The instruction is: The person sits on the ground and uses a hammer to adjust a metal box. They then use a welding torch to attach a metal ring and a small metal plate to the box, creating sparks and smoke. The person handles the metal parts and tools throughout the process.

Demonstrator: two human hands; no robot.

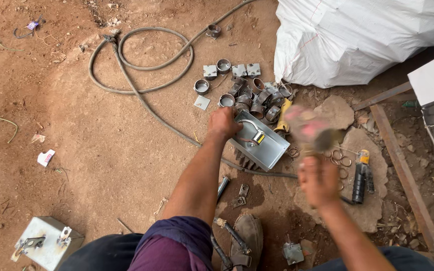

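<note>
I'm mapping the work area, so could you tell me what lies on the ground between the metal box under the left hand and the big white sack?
In the head view, a heap of short metal pipe rings lies between the metal box and the white sack.

A single head-worn camera looks steeply down from close above onto bare red dirt (101, 150), the wearer's arms reaching in from the near edge; motion blur, apparently, softens the right-centre. No second view shares the scene.

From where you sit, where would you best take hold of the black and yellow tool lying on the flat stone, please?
Probably the black handle of the tool, taken from above: it lies flat and lengthwise on the stone, its long sides free, with loose rings just to its left.
</note>
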